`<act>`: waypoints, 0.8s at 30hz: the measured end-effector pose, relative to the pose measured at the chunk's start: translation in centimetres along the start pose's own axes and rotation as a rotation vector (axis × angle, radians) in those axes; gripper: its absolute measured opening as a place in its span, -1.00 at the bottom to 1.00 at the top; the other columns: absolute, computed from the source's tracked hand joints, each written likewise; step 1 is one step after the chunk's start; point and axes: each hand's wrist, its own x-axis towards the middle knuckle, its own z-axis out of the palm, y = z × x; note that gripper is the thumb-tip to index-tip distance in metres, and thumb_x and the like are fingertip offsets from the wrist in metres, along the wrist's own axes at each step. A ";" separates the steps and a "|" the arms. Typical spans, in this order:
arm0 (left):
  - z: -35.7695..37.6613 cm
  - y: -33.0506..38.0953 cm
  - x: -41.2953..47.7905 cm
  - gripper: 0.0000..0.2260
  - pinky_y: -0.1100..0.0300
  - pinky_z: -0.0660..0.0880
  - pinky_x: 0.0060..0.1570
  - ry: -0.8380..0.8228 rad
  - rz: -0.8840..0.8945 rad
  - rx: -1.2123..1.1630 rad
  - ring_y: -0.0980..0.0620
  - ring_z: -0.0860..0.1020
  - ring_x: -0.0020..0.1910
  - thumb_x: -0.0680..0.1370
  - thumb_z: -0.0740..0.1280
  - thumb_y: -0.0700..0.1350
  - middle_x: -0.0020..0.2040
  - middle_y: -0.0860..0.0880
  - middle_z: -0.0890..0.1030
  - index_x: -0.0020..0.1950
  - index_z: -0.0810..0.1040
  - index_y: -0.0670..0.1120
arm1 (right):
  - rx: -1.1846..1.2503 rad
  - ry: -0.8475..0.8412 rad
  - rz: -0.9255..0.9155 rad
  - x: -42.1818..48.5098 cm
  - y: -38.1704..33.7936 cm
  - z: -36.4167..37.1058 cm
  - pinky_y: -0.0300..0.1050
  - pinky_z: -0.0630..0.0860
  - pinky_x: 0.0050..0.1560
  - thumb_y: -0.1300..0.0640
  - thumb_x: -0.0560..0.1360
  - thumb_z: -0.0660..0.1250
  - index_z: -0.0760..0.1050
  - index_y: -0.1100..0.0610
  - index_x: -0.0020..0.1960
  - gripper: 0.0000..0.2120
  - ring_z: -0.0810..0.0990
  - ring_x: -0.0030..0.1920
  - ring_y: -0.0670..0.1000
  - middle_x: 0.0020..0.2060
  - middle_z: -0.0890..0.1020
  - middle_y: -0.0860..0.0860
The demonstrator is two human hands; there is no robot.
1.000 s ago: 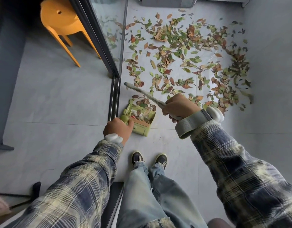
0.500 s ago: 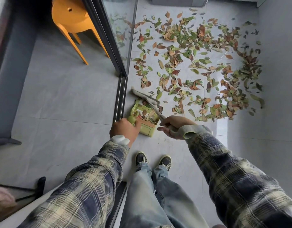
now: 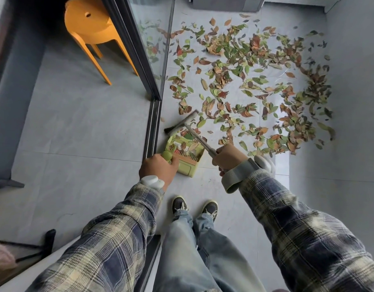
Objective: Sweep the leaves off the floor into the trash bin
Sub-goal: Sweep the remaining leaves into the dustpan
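Green, brown and red leaves lie scattered over the grey floor ahead of me. A light green dustpan rests on the floor by the glass door track and holds some leaves. My left hand grips the dustpan's green handle. My right hand is closed on the grey handle of a small broom, whose brush head lies at the dustpan's far mouth. No trash bin is clearly visible.
A glass sliding door with a dark frame and its floor track stand to the left of the leaves. An orange stool sits behind the glass. My shoes are just behind the dustpan. A grey wall bounds the right.
The broom head has swung from the leaves toward the dustpan mouth and now lies crosswise there. My right hand drew back and then moved forward again. My left hand stayed on the dustpan handle.
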 end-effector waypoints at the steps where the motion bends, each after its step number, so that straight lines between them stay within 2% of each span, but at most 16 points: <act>1: 0.0 0.0 0.0 -0.60 0.18 0.37 -0.34 -0.004 -0.002 -0.010 -0.18 0.55 -0.33 0.46 0.27 0.23 -0.32 -0.13 0.60 -0.36 0.45 -0.08 | 0.002 0.005 0.009 0.0 0.4 0.2 -0.05 0.51 -0.04 0.26 0.60 0.24 0.56 0.35 0.11 -0.80 0.53 -0.12 0.12 -0.11 0.55 0.17; 4: -0.1 -0.2 -0.5 -0.57 0.18 0.38 -0.34 -0.017 -0.004 -0.043 -0.20 0.59 -0.30 0.46 0.29 0.22 -0.31 -0.16 0.62 -0.41 0.36 -0.07 | 0.016 0.018 0.026 -0.3 1.6 0.7 0.02 0.59 0.08 0.29 0.59 0.21 0.53 0.37 0.16 -0.77 0.57 -0.10 0.15 -0.06 0.60 0.21; 6: -0.2 -0.5 -1.0 -0.58 0.19 0.38 -0.34 -0.037 -0.010 -0.049 -0.19 0.58 -0.31 0.46 0.30 0.24 -0.29 -0.16 0.63 -0.37 0.42 -0.08 | 0.026 0.031 0.040 -0.6 2.0 0.6 0.04 0.61 0.09 0.29 0.58 0.21 0.52 0.36 0.18 -0.76 0.62 -0.07 0.17 0.01 0.65 0.23; 8: 0.0 -1.2 -1.4 -0.58 0.18 0.36 -0.33 -0.049 -0.023 -0.045 -0.20 0.58 -0.30 0.45 0.29 0.27 -0.26 -0.15 0.64 -0.30 0.51 -0.09 | 0.047 0.044 0.054 -0.4 2.3 0.1 0.03 0.63 0.05 0.28 0.57 0.23 0.53 0.37 0.17 -0.76 0.62 -0.09 0.18 -0.03 0.65 0.23; 10: 0.0 -1.9 -2.1 -0.55 0.18 0.37 -0.33 -0.026 -0.044 -0.059 -0.21 0.60 -0.29 0.45 0.29 0.28 -0.27 -0.15 0.64 -0.37 0.43 -0.08 | 0.124 0.041 0.047 -0.6 2.3 -0.8 -0.03 0.63 -0.19 0.29 0.55 0.26 0.55 0.38 0.12 -0.78 0.59 -0.27 0.14 -0.21 0.60 0.18; 12: 0.1 -2.3 -2.5 -0.55 0.19 0.36 -0.34 0.012 -0.071 -0.086 -0.20 0.58 -0.34 0.45 0.28 0.27 -0.30 -0.14 0.63 -0.43 0.32 -0.04 | 0.210 0.032 0.043 -0.7 1.9 -1.5 -0.16 0.50 -0.44 0.30 0.53 0.28 0.56 0.39 0.06 -0.81 0.54 -0.47 0.08 -0.37 0.54 0.15; 16: 0.4 -2.5 -2.7 -0.54 0.21 0.32 -0.37 0.031 -0.095 -0.121 -0.11 0.40 -0.45 0.44 0.30 0.26 -0.34 -0.11 0.61 -0.45 0.29 -0.03 | 0.314 0.012 0.015 -0.7 0.7 -0.9 -0.27 0.43 -0.55 0.32 0.52 0.30 0.56 0.38 0.00 -0.87 0.48 -0.54 0.05 -0.41 0.51 0.13; 19: 0.7 -2.8 -2.5 -0.54 0.20 0.31 -0.38 0.024 -0.111 -0.130 -0.09 0.36 -0.45 0.44 0.28 0.28 -0.37 -0.10 0.58 -0.44 0.30 -0.04 | 0.377 -0.007 -0.007 0.1 -0.6 0.8 -0.16 0.50 -0.39 0.32 0.52 0.31 0.56 0.37 0.03 -0.87 0.51 -0.48 0.08 -0.38 0.52 0.13; 22: 0.6 -2.9 -2.6 -0.54 0.20 0.30 -0.37 0.007 -0.104 -0.129 -0.06 0.32 -0.49 0.38 0.19 0.34 -0.47 0.02 0.39 -0.42 0.32 -0.04 | 0.390 0.009 -0.040 1.1 -1.7 2.4 0.02 0.56 -0.14 0.31 0.52 0.32 0.59 0.37 0.09 -0.81 0.54 -0.26 0.13 -0.25 0.55 0.17; 24: 0.6 -2.8 -2.3 -0.56 0.20 0.31 -0.36 -0.003 -0.097 -0.108 -0.05 0.32 -0.50 0.41 0.22 0.31 -0.45 0.02 0.37 -0.42 0.33 -0.04 | 0.348 -0.001 -0.055 1.7 -2.0 3.2 0.08 0.60 0.04 0.28 0.54 0.32 0.58 0.35 0.15 -0.77 0.55 -0.15 0.14 -0.15 0.58 0.20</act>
